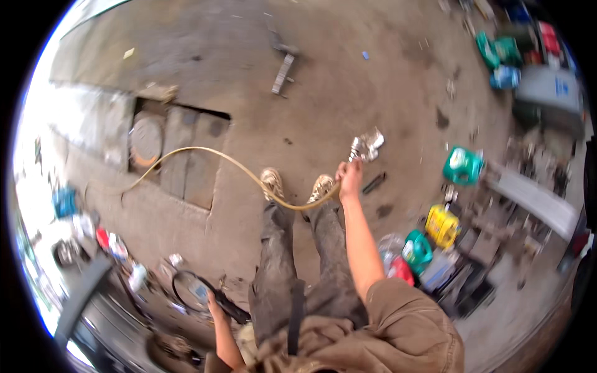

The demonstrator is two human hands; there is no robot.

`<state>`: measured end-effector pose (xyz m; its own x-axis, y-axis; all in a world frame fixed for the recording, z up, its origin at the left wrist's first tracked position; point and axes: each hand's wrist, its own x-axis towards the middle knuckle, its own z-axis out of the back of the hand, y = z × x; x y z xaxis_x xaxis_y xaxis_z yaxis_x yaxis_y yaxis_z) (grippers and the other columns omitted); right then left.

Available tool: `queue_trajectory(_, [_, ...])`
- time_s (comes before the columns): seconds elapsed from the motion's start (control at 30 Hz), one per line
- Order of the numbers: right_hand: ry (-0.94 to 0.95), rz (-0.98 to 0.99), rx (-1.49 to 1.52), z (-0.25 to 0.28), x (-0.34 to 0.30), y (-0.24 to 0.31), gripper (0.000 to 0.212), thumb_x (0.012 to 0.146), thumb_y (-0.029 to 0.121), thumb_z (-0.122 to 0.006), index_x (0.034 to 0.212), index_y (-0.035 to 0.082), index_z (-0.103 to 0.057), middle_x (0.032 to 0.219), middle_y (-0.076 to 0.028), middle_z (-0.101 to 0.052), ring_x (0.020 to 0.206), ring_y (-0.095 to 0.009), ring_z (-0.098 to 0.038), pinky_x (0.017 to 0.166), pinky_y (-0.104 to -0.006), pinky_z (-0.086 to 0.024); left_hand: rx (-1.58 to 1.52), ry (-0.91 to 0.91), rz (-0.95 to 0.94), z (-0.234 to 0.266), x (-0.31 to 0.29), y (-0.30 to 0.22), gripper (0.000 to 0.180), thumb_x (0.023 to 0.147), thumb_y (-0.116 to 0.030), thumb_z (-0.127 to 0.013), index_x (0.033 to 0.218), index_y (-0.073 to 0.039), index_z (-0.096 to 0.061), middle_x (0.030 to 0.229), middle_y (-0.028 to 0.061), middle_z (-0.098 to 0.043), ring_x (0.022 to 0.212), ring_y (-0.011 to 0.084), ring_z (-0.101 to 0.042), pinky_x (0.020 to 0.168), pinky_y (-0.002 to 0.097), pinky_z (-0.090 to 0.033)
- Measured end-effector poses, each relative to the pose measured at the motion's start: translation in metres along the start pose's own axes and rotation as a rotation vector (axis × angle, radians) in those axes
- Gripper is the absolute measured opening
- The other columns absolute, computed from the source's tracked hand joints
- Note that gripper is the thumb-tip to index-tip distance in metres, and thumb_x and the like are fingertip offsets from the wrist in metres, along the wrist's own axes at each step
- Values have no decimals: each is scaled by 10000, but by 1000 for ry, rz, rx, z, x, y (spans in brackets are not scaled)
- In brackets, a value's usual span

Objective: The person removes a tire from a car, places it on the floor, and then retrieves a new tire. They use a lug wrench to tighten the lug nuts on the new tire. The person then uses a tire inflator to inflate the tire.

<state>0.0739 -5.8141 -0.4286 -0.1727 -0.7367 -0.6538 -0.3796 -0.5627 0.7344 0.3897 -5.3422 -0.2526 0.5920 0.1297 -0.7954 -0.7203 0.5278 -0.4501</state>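
My right hand (350,179) is closed around the end of a thin yellow hose (233,160). A silvery ringed metal fitting (355,149) sticks out beyond its fingers. Past the fitting is a crumpled silvery-white thing (373,144); whether the two are joined is unclear. From my grip the hose sags in front of my shins, then arches away to the left across the floor. Low on the left, my left hand (215,308) is beside a black looped hose or cable (180,281). Blur hides its fingers, and I cannot tell whether it touches the loop.
A vehicle part (112,311) fills the lower left. Ahead left, a floor pit has plates and a round lid (147,138). A metal tool (283,73) lies far ahead. On the right are green jugs (463,165), a yellow jug (443,226), a long metal bar (535,199) and a grey bin (547,90).
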Motion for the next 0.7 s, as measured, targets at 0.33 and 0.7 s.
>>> queue_trajectory(0.33, [1352, 360, -4, -212, -411, 249, 858, 970, 611, -543, 1586, 114, -212, 817, -56, -548, 487, -83, -407, 410, -212, -333, -1023, 473, -643, 118, -172, -89, 643, 944, -582, -608, 1287, -45, -522, 1105, 143, -622, 954, 328, -658, 905, 532, -542])
queue_trajectory(0.7, [2290, 348, -1215, -223, -769, -54, 344, 978, 311, -651, 1246, 96, -638, 854, -157, -695, 697, -264, -645, 700, -358, -511, -1636, 578, -1103, 429, -201, -31, 1050, 729, -946, -461, 1446, -181, -523, 1283, 108, -618, 1004, 335, -591, 956, 586, -446])
